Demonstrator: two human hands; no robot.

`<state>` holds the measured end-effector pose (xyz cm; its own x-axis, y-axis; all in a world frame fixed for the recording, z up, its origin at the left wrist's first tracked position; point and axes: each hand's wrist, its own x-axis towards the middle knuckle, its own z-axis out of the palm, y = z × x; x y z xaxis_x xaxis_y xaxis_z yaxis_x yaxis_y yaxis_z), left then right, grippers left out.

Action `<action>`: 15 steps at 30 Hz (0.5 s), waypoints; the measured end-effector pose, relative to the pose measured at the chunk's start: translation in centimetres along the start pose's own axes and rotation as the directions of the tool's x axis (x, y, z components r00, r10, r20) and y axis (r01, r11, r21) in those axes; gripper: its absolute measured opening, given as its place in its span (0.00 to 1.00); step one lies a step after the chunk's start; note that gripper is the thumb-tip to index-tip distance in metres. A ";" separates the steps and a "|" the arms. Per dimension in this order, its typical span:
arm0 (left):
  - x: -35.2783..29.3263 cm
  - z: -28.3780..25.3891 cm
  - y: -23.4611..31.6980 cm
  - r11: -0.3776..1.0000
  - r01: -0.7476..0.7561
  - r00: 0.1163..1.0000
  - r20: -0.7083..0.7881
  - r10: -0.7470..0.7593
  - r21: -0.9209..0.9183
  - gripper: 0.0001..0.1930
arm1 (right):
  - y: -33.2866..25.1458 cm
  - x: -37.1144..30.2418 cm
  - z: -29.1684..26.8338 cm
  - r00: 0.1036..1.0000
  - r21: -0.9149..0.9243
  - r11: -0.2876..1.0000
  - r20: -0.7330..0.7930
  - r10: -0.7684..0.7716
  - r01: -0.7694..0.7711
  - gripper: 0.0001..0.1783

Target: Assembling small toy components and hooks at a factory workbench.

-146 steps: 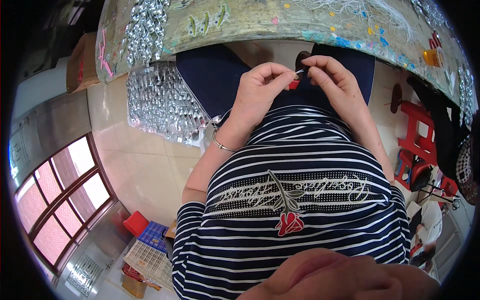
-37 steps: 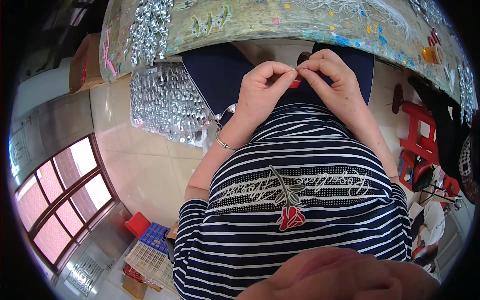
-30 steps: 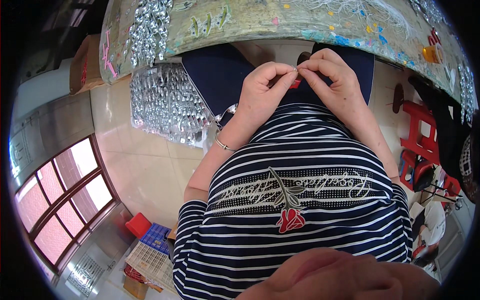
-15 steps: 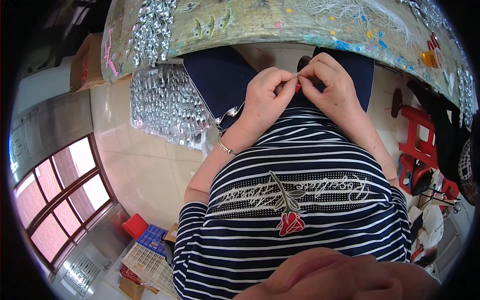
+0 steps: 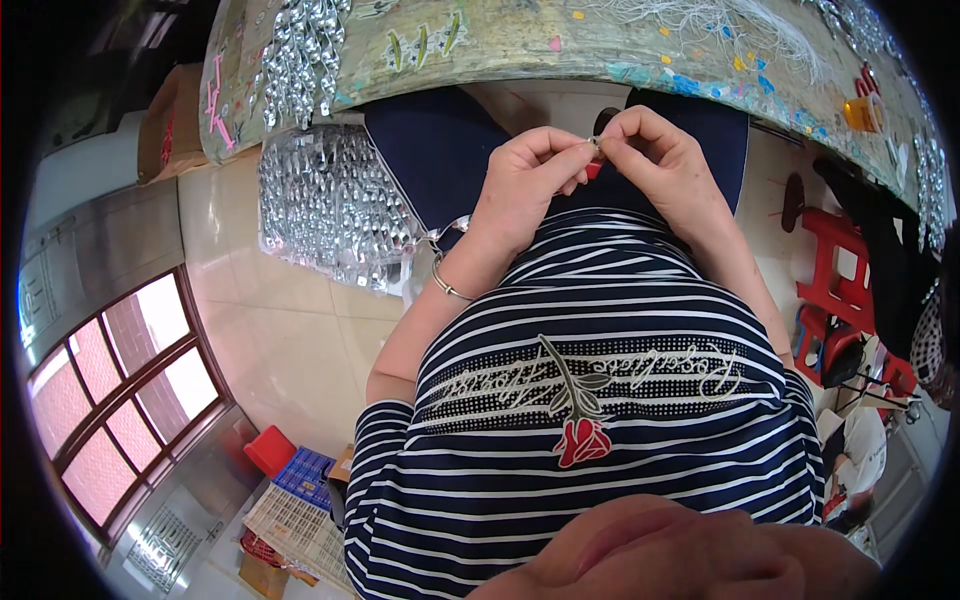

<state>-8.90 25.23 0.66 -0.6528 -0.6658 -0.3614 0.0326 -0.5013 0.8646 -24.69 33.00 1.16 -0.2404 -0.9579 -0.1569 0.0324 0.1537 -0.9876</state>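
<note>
Both hands pinch a red bit.
Left hand (image 5: 525, 185) and right hand (image 5: 660, 165) meet at twelve o'clock, fingers narrow on the red bit (image 5: 594, 170), below the table (image 5: 520, 40).

Small red piece (image 5: 594, 171), pinched between fingertips (mostly hidden)

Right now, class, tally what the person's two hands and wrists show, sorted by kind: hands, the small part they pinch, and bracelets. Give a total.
Hands: 2, left hand and right hand
Small red part: 1
Bracelet: 1
Total: 4
</note>
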 end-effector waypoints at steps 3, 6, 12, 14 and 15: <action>0.0 -0.1 -0.1 1.000 0.013 1.000 0.009 -0.013 -0.008 0.05 | 0.0 -0.1 -0.1 0.995 0.147 0.984 0.037 0.093 -0.098 0.03; -0.1 -0.1 -0.2 0.999 -0.008 1.000 0.016 0.007 0.032 0.05 | 0.1 -0.2 -0.2 0.992 0.132 0.984 0.045 0.116 -0.121 0.04; 0.0 -0.1 -0.6 0.956 -0.109 0.992 -0.033 0.122 0.273 0.05 | 0.9 -0.1 -0.4 0.998 -0.017 0.999 0.044 0.043 -0.042 0.04; 0.1 -0.3 -0.8 0.916 -0.150 0.986 -0.009 0.165 0.372 0.05 | 0.8 0.0 -0.4 0.994 -0.034 0.997 0.075 0.075 -0.072 0.04; 0.2 -0.4 -0.9 0.916 -0.150 0.986 -0.010 0.166 0.373 0.05 | 0.9 0.1 -0.4 0.994 -0.034 0.997 0.076 0.074 -0.071 0.04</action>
<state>-8.76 25.37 -0.33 -0.6309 -0.7451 -0.2164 -0.1543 -0.1528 0.9761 -25.12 33.15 0.30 -0.1629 -0.9596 -0.2292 0.0168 0.2296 -0.9731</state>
